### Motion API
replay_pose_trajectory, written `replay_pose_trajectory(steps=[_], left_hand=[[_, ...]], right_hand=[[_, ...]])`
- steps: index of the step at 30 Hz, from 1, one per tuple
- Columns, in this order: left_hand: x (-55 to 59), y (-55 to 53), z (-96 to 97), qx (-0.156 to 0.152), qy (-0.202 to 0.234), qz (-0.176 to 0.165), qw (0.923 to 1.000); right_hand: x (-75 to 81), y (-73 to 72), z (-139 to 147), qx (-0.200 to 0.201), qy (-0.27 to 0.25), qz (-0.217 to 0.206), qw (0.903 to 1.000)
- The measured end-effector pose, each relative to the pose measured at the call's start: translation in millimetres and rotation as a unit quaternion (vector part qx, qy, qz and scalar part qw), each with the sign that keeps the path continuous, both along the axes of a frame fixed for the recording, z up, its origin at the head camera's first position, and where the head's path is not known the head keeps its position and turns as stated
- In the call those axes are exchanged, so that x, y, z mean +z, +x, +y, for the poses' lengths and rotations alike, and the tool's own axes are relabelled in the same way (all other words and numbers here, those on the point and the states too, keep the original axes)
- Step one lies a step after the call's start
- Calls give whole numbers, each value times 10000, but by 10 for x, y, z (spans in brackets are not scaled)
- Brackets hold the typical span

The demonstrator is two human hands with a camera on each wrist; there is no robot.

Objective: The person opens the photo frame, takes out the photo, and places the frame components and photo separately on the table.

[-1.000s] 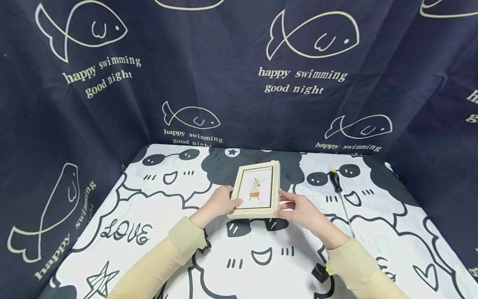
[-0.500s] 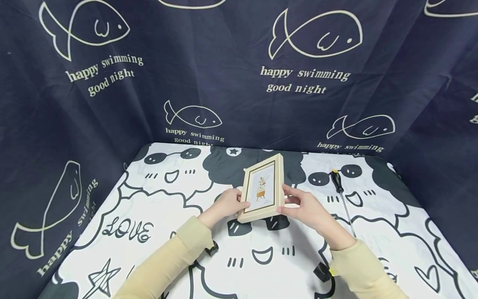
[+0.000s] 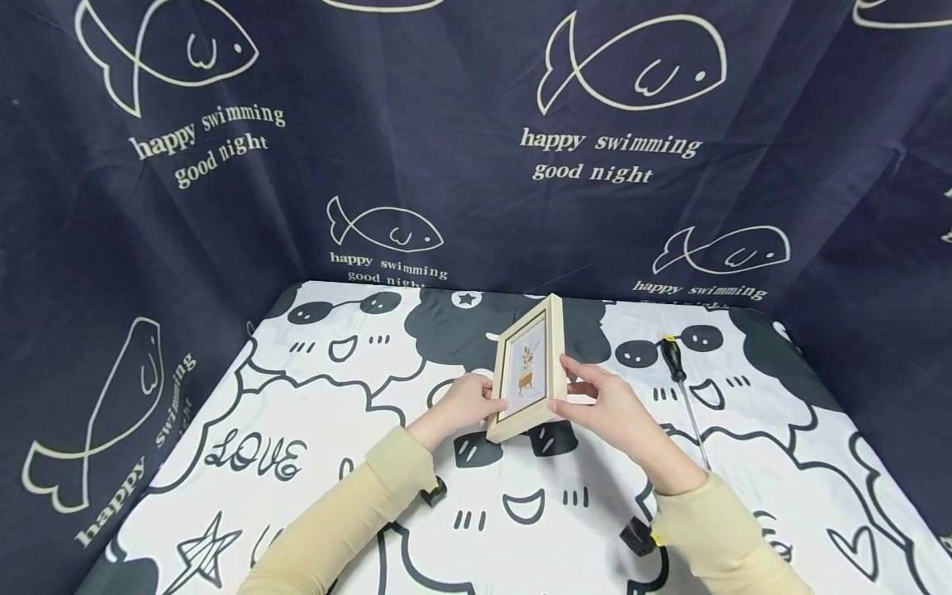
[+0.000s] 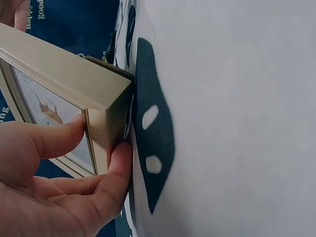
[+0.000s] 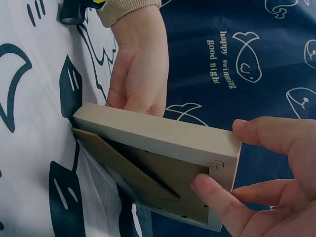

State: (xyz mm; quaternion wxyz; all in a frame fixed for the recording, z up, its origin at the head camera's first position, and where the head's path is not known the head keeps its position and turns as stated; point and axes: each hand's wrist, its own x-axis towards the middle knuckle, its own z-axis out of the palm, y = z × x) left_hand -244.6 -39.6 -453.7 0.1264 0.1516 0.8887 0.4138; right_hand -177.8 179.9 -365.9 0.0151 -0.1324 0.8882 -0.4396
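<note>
A cream picture frame [image 3: 528, 372] stands tilted over the patterned cloth in the head view, its front turned partly to the left. Behind its glass is a print of a plant in an orange pot. My left hand [image 3: 468, 401] pinches the lower left part, thumb on the front and fingers around the edge, as the left wrist view shows. On the other side, my right hand [image 3: 606, 417] grips the right edge between thumb and fingers. In the right wrist view, the brown back panel [image 5: 195, 185] carries a stand flap [image 5: 123, 160] angled away from it.
A screwdriver [image 3: 673, 359] with a black and yellow handle lies on the white cloth [image 3: 357, 496] to the right. Dark fabric [image 3: 476, 149] printed with fish hangs behind and at the sides. Small black devices [image 3: 637, 537] sit at both wrists.
Both hands have turned the picture frame: its right side has come up and its front faces more to the left. The left hand has shifted right with it. The screwdriver lies still.
</note>
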Motion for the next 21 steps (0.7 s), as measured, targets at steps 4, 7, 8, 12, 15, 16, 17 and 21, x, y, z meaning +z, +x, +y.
replay_pose_trajectory(steps=[4,7,8,12,15,16,17,21], left_hand=[[25,-7,11,-19,6,-162,9999],[54,-14,12,-97,-46,-274,9996],[65,-16,11,-125,-80,-295,9995],[98,-19,0,-207,-204,-353,9990],[101,-17,-9,-241,-221,-342,9989],[100,-15,-12,-254,-231,-325,9989],[101,-12,-15,-265,-230,-330,9988],[110,-1,-31,-337,-266,-373,9984]], right_hand=[[5,4,-39,15,-4,215,9998],[8,-2,-64,-1,13,226,9997],[11,-5,-73,-13,33,217,9998],[23,-13,-97,-37,67,193,9998],[31,-12,-118,-48,56,189,9998],[32,-11,-125,-46,41,189,9998],[33,-9,-133,-45,18,185,9998],[25,-3,-161,-12,10,230,9997]])
